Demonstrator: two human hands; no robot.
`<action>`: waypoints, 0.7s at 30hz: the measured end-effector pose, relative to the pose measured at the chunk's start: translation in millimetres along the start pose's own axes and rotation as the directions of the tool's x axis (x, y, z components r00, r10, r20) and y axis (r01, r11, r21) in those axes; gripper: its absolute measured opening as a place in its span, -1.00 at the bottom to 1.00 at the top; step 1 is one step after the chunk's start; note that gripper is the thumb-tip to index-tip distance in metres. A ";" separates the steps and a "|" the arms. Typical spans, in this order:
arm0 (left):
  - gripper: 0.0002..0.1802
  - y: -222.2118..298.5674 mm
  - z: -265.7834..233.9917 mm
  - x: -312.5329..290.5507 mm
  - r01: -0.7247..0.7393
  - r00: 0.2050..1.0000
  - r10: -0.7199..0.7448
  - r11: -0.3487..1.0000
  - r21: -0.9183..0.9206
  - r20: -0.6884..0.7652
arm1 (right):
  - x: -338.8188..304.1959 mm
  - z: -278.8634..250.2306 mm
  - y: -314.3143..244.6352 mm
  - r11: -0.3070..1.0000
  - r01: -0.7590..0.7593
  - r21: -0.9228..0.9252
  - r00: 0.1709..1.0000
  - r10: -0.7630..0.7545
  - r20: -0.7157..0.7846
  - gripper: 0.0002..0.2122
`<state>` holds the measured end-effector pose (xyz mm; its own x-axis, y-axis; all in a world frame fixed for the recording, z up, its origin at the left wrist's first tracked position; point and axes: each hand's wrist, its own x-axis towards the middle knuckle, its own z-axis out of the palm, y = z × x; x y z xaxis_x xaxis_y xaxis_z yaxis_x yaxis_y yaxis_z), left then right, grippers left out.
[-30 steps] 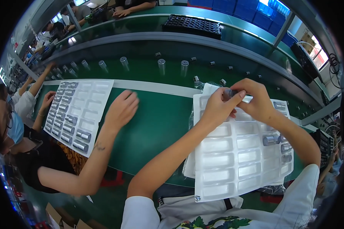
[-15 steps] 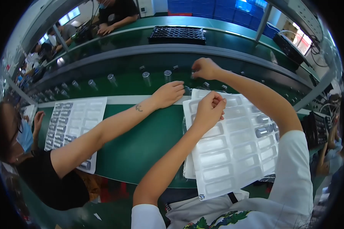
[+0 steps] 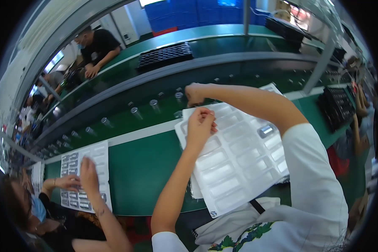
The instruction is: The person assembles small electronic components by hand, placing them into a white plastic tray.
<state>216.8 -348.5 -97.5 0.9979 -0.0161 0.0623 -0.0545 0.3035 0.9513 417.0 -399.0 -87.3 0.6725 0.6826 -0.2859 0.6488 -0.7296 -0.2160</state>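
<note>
A white plastic tray with rectangular pockets lies in front of me, on top of another sheet. One silver cylinder rests on its side in a pocket near my right arm. My left hand is over the tray's far left corner, fingers curled together; whatever they may hold is hidden. Beyond that corner my right hand reaches over the green conveyor belt, its fingers bent downward and closed, their tips mostly hidden. Just left of it stands a silver cylinder on the belt.
More upright cylinders line the belt toward the left. A co-worker's hands are over a partly filled tray at the left. Black crates stand at the back and right. A metal post rises at the right.
The view has turned. My right hand has come in toward the tray's far edge, beside a cylinder. The co-worker's arm has drawn back from the belt to their own tray.
</note>
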 end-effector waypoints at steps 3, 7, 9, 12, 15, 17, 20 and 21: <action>-0.89 -1.5 -10.3 -4.2 -0.019 1.000 0.020 1.000 0.011 -0.022 | -2.8 -15.5 -4.4 0.972 0.050 0.228 0.999 -0.052 0.007 -0.67; -0.83 6.9 3.1 -4.2 -0.081 0.992 0.055 0.964 0.251 0.110 | -40.6 -52.3 27.7 0.704 0.087 0.705 0.992 0.003 -0.125 -0.74; -0.73 11.3 8.3 -6.3 -0.132 0.974 0.037 0.894 0.428 0.223 | -76.3 -58.5 45.1 0.486 0.075 0.871 0.991 0.057 -0.117 -0.69; -0.61 32.6 28.1 -23.5 -0.294 0.925 -0.026 0.581 0.759 0.378 | -132.1 -42.6 70.9 0.305 0.121 0.945 0.983 0.095 -0.156 -0.67; -0.56 32.2 67.6 -26.9 -0.417 0.896 0.035 0.403 0.814 0.442 | -165.2 -33.8 68.5 0.250 0.013 0.968 0.954 0.286 -0.087 -0.68; -0.57 22.9 103.5 -29.0 -0.491 0.863 0.041 0.302 0.817 0.503 | -174.2 -19.4 75.6 0.217 0.070 0.974 0.959 0.255 -0.126 -0.67; -0.58 7.1 133.7 -25.2 -0.495 0.858 -0.036 0.206 0.844 0.512 | -180.1 -12.3 72.7 0.159 0.145 0.977 0.950 0.255 -0.183 -0.77; -0.58 1.3 136.4 -24.3 -0.469 0.875 -0.026 0.196 0.861 0.483 | -186.0 -14.5 67.0 0.173 0.122 0.977 0.939 0.298 -0.170 -0.79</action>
<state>187.9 -477.7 -56.7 0.8585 -0.4818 0.1758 -0.5083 -0.7534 0.4172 340.5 -574.2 -35.1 0.8856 0.4307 -0.1738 -0.1535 -0.0818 -0.9848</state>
